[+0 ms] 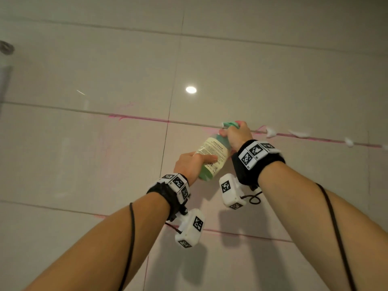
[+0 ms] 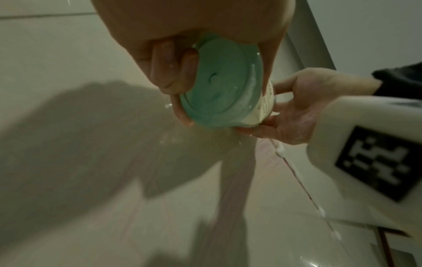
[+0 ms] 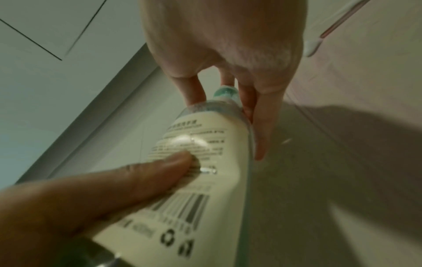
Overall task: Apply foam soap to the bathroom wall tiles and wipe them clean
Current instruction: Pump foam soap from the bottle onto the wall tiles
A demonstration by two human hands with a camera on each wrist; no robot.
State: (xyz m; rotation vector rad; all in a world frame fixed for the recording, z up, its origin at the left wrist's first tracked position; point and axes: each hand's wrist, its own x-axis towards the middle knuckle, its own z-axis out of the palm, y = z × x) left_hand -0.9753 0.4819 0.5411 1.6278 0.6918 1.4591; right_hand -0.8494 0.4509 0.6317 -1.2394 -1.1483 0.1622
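Observation:
A green foam soap bottle (image 1: 212, 158) with a cream label is tilted up against the beige wall tiles (image 1: 105, 154). My left hand (image 1: 199, 162) grips its base, thumb across the label. My right hand (image 1: 234, 130) is curled over the green pump head (image 1: 230, 124), right at a pink-stained grout line (image 1: 142, 118). White foam blobs (image 1: 270, 132) sit along that line to the right. The left wrist view shows the bottle's green bottom (image 2: 219, 86) wrapped by fingers (image 2: 182, 75). In the right wrist view the label (image 3: 205, 162) lies under my left thumb (image 3: 141, 177).
A metal fitting (image 1: 6, 48) with a pipe hangs at the far left edge. A ceiling lamp reflects on the tile (image 1: 191, 89). A second faint pink grout line (image 1: 241, 234) runs lower down. A grey frame (image 3: 91, 112) borders the tiles.

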